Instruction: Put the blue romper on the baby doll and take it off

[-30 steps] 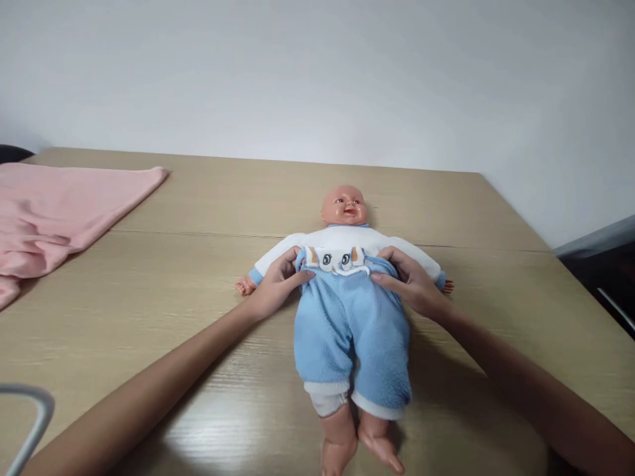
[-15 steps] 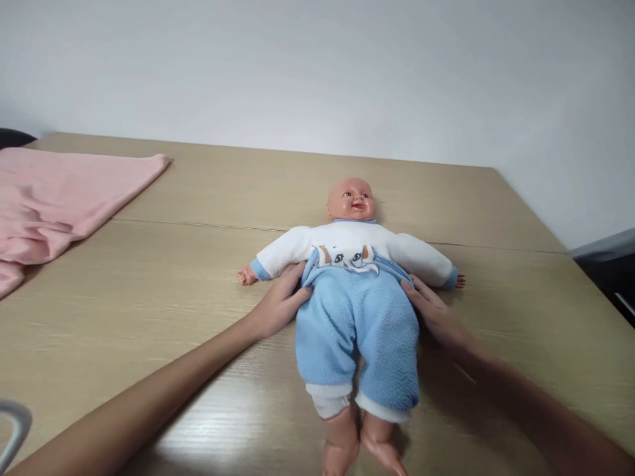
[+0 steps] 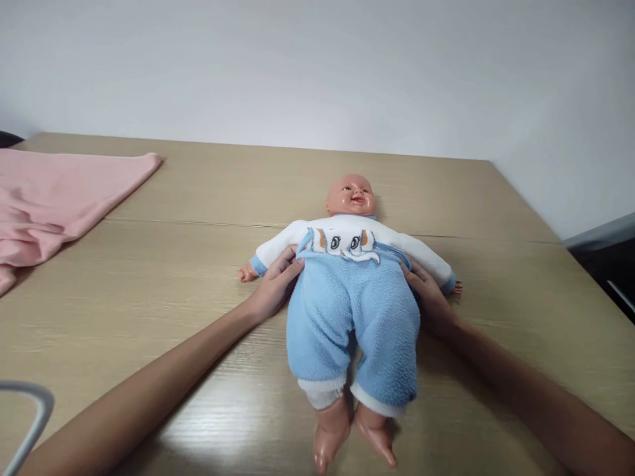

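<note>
A baby doll (image 3: pixel 351 196) lies on its back on the table, head away from me and bare feet towards me. It wears a white top (image 3: pixel 292 233) with blue cuffs and fluffy light blue pants (image 3: pixel 352 291) with white leg hems. An elephant face with two eyes and a trunk is stitched at the doll's front, by the waist. My left hand (image 3: pixel 278 285) grips the left side of the pants at the waist, thumb in front. On the opposite side my right hand (image 3: pixel 430 296) pinches the waist edge; some of its fingers are hidden behind the cloth.
A crumpled pink cloth (image 3: pixel 64 198) lies at the left of the wooden table (image 3: pixel 208 192). A pale wall stands behind. At the lower left a grey curved loop (image 3: pixel 42 403) shows, and something black (image 3: pixel 610 264) is beyond the right edge.
Both hands have moved slightly up towards the doll's chest with the pants' waist. The stitched elephant face shows more fully, and the feet appear a little higher. The view has shifted slightly.
</note>
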Action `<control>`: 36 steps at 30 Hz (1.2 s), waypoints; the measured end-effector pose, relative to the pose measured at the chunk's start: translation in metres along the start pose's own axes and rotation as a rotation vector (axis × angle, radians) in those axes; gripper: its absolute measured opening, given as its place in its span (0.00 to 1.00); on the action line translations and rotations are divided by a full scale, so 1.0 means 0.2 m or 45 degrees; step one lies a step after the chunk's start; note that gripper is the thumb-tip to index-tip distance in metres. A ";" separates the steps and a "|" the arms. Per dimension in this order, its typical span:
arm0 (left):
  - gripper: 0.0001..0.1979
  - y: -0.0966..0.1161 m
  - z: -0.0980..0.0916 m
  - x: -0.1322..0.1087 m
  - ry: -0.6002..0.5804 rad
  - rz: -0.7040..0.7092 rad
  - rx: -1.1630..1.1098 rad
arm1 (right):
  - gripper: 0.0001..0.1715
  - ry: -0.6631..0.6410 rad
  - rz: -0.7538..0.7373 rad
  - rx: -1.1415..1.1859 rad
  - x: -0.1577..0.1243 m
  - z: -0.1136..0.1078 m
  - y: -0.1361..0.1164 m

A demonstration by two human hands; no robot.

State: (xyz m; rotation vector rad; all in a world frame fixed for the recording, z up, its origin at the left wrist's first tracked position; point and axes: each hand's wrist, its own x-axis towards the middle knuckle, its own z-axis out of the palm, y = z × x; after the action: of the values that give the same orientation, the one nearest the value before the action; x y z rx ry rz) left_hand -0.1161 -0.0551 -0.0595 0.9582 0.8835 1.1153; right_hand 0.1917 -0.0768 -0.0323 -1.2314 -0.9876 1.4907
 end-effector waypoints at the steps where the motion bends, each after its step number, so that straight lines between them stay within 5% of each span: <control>1: 0.25 0.00 0.00 0.00 -0.033 -0.013 -0.034 | 0.25 -0.013 0.013 0.024 0.00 0.00 0.00; 8: 0.26 0.04 0.01 0.02 -0.258 -0.047 -0.160 | 0.17 -0.060 0.001 0.094 -0.02 -0.02 0.01; 18: 0.28 0.07 -0.01 0.03 -0.272 -0.129 -0.224 | 0.14 0.039 -0.133 0.109 -0.03 -0.01 0.03; 25: 0.24 0.02 -0.04 0.06 -0.244 -0.125 -0.049 | 0.12 0.101 -0.383 -0.134 -0.04 -0.07 0.08; 33: 0.23 0.02 -0.05 0.05 -0.244 -0.007 -0.076 | 0.12 -0.042 -0.582 -0.617 0.04 -0.01 -0.04; 36: 0.20 0.01 -0.06 0.04 -0.199 0.074 -0.056 | 0.11 -0.030 -0.819 -0.676 0.07 0.00 -0.04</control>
State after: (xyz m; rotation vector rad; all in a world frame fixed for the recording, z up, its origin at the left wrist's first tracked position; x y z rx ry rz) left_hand -0.1252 -0.0449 -0.0627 1.0252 0.7060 1.0889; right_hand 0.1921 -0.0610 -0.0290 -1.0878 -1.6731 0.7591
